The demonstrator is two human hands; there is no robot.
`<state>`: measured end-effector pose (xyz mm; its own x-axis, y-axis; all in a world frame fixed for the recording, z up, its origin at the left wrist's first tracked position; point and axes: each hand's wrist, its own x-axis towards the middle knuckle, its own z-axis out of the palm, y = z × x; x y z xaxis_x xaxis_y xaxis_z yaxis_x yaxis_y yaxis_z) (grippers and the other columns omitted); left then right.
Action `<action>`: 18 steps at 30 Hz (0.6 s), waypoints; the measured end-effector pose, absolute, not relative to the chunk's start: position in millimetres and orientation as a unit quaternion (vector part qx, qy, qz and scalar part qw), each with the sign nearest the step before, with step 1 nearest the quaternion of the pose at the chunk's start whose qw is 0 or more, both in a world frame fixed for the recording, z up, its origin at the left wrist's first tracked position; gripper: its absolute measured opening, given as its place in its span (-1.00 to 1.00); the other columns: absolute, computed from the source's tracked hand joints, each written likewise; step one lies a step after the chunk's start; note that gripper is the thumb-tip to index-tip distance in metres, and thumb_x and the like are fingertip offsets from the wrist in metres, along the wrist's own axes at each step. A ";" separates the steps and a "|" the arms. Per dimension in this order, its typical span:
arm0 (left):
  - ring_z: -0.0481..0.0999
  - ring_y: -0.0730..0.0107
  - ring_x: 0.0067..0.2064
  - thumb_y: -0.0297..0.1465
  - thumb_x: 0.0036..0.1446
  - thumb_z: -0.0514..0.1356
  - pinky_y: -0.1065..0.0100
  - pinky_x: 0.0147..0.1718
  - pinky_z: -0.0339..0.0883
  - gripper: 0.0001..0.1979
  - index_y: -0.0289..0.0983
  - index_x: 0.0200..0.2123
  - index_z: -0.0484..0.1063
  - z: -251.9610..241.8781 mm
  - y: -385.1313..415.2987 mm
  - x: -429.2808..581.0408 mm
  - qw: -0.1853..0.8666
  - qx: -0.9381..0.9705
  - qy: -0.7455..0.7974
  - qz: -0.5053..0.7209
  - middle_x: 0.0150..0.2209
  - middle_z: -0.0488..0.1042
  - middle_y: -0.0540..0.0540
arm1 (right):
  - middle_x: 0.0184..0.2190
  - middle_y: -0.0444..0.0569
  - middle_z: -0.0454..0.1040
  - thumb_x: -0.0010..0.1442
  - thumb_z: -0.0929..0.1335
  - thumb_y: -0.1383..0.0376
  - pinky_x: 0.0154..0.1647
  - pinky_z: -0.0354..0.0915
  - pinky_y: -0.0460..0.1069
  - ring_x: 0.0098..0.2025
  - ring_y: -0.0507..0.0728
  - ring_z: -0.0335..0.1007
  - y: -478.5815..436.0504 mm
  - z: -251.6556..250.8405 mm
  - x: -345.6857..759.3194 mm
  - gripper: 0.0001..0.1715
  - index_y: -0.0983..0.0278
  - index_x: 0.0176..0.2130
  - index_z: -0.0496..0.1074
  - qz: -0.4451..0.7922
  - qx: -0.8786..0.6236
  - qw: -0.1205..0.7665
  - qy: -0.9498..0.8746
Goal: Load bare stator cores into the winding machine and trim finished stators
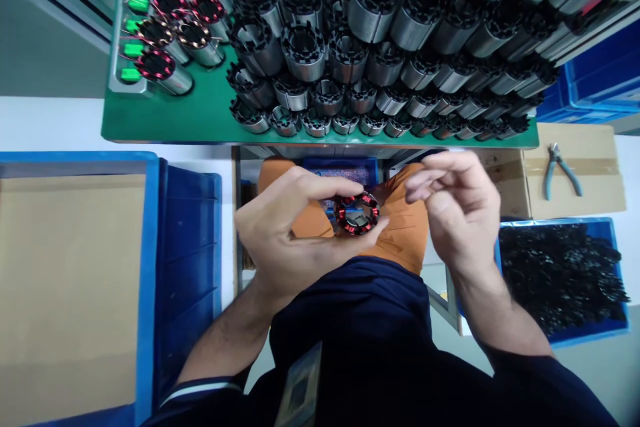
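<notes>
A round stator [357, 213] with red copper windings and a black rim is gripped between the thumb and forefinger of my left hand [295, 230], above my lap. To its right, apart from it, my right hand [455, 207] is raised with the fingers curled and the fingertips close together. Whether something small or thin sits in those right fingertips is too blurred to tell. Beyond both hands, wound stators [157, 67] stand at the left of the green table [165, 120], and rows of unwound metal stators [305, 50] with black end pieces fill its middle and right.
A grey tray [118, 47] with green pieces lies at the table's left. Blue crates [187, 233] stand at the left. At the right are pliers [563, 170] on a cardboard box [605, 180] and a blue bin of black parts [560, 273].
</notes>
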<state>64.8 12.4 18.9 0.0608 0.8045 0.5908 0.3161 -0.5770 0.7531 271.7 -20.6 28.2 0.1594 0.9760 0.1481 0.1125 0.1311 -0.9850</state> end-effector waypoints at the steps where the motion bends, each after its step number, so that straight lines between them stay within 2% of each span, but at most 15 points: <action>1: 0.61 0.32 -0.30 -0.22 0.05 0.58 0.16 -0.36 0.52 -0.63 -0.05 -0.09 0.62 18.5 12.2 63.8 0.222 0.689 0.416 0.550 -0.23 0.67 0.06 | -0.19 -0.07 0.61 0.27 0.58 0.11 -0.17 0.51 0.02 -0.25 0.07 0.52 -23.2 26.9 268.6 -0.64 0.10 0.03 0.61 0.404 -0.520 0.536 -0.528; 4: 0.64 0.24 -0.25 -0.10 0.14 0.52 0.06 -0.32 0.51 -0.68 0.02 -0.06 0.63 16.8 11.1 61.3 0.231 0.687 0.433 0.536 -0.21 0.67 0.07 | -0.20 -0.05 0.60 0.21 0.61 0.19 -0.15 0.51 0.06 -0.26 0.09 0.50 -28.4 24.9 258.0 -0.66 0.11 -0.02 0.65 0.416 -0.488 0.519 -0.566; 10: 0.64 0.19 -0.22 -0.08 0.22 0.47 -0.01 -0.29 0.51 -0.69 0.12 0.02 0.62 15.5 7.8 59.6 0.221 0.706 0.433 0.515 -0.18 0.67 0.06 | -0.27 -0.01 0.58 0.22 0.60 0.06 -0.11 0.51 0.14 -0.20 0.18 0.50 -22.6 27.3 254.4 -0.77 0.12 -0.22 0.65 0.386 -0.506 0.502 -0.586; 14: 0.62 0.16 -0.15 -0.06 0.22 0.47 -0.01 -0.20 0.55 -0.66 0.06 0.02 0.60 13.9 7.4 62.8 0.243 0.713 0.415 0.510 -0.15 0.63 0.00 | -0.26 0.00 0.58 0.25 0.58 0.12 -0.07 0.50 0.16 -0.17 0.19 0.50 -20.9 31.2 264.3 -0.84 0.12 -0.24 0.64 0.366 -0.493 0.503 -0.608; 18: 0.54 0.13 0.01 -0.12 0.28 0.42 -0.01 -0.04 0.52 -0.62 -0.05 0.08 0.45 11.0 6.9 70.7 0.319 0.719 0.360 0.501 -0.05 0.50 -0.09 | -0.26 -0.02 0.58 0.24 0.59 0.19 -0.06 0.51 0.14 -0.18 0.17 0.51 -25.3 34.8 264.2 -0.89 0.12 -0.25 0.64 0.378 -0.481 0.531 -0.586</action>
